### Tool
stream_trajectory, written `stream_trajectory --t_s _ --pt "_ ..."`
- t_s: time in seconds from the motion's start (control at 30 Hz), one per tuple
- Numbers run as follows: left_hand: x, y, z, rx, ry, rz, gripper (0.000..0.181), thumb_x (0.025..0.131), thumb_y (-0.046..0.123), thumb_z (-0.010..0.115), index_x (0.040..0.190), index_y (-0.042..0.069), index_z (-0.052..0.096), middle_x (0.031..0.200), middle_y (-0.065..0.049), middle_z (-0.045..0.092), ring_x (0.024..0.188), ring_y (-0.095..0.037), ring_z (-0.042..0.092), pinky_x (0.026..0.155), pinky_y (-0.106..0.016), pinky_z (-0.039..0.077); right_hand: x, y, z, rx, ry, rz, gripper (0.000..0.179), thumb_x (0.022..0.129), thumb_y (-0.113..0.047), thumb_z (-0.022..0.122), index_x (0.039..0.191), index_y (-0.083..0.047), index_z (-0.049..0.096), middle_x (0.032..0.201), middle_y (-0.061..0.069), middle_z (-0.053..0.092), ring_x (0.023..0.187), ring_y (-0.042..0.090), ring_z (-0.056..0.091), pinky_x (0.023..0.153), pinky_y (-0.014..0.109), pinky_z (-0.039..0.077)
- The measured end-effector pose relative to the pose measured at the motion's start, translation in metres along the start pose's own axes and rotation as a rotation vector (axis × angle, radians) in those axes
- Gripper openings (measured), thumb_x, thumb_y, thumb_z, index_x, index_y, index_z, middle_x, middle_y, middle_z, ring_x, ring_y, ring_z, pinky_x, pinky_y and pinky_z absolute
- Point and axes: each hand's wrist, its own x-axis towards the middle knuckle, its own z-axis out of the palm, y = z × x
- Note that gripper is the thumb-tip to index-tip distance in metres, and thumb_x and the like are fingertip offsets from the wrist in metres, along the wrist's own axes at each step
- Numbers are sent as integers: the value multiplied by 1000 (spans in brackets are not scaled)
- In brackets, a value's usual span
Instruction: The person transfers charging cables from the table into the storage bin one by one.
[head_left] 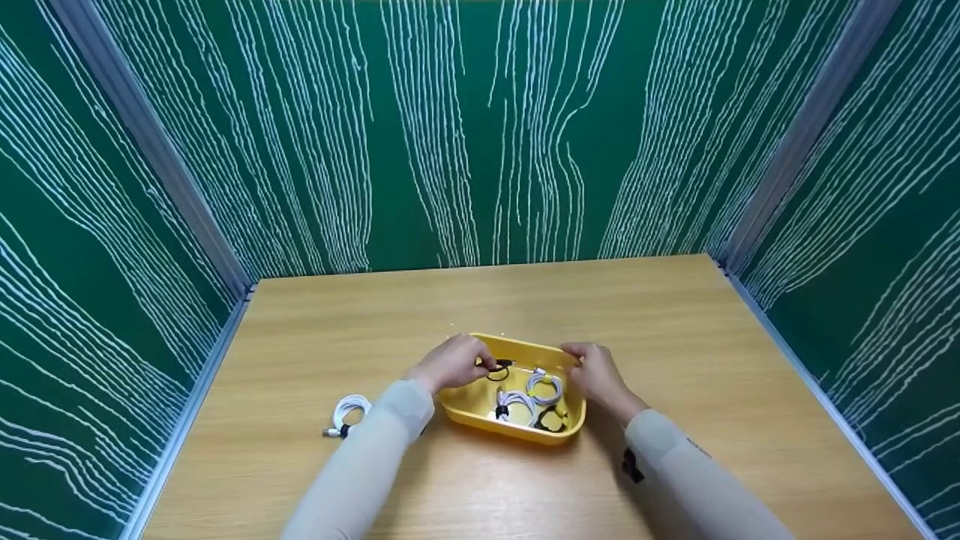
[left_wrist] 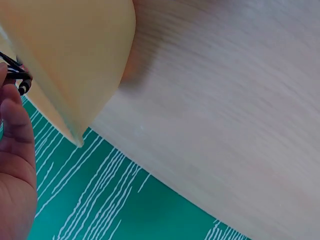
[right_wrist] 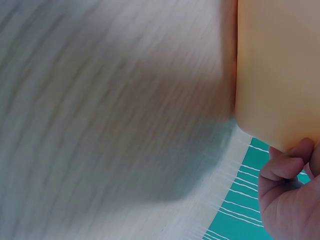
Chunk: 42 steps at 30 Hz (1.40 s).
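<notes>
In the head view a yellow plastic bin (head_left: 491,425) stands on the table, one end tilted toward the left arm. Over its left part my left hand (head_left: 452,360) pinches a coiled black cable (head_left: 501,367) between thumb and fingers; in the left wrist view that black cable (left_wrist: 20,76) shows beside the rim. My right hand (head_left: 600,377) grips the bin's rim at the far right corner, thumb and fingers on the wall. Inside lie two white coiled cables, one with a black tie (head_left: 502,411) and one with a yellow tie (head_left: 534,382), plus a dark cable with a yellow tie (head_left: 561,412).
A white coiled cable (head_left: 341,407) with a black tie lies on the wooden table (head_left: 480,300), left of the bin and close to the left sleeve. A small black object (head_left: 632,465) shows beside the right sleeve. Green panels (head_left: 480,187) with white lines enclose the table.
</notes>
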Motion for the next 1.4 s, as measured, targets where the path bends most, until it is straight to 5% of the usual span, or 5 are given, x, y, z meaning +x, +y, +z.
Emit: stream_trajectory --t_s 0.5,1.07,1.27,1.4 --pt "12 2 16 -57 -16 -67 20 100 3 72 110 12 87 110 -2 82 99 -13 66 104 -35 59 -2 1 1 -24 19 -36 45 89 14 59 132 9 72 127 28 75 124 39 69 107 56 57" --pt "23 5 32 -8 48 -46 25 95 -1 71 108 13 87 108 -2 84 102 -18 74 98 -32 60 -2 -1 -1 -7 26 -19 43 90 14 59 129 7 75 126 27 76 127 42 68 111 57 54" --pt "29 4 37 25 66 -18 20 94 1 74 99 13 88 99 0 83 85 -12 63 84 -30 57 -1 1 0 -16 46 -50 43 87 15 59 125 7 77 121 26 78 118 38 71 104 54 58" --pt "30 4 39 17 55 -19 18 94 1 75 98 13 88 99 -1 83 85 -13 62 85 -31 57 -1 2 1 -27 61 -70 43 84 15 59 122 7 78 117 25 79 110 34 71 97 49 59"
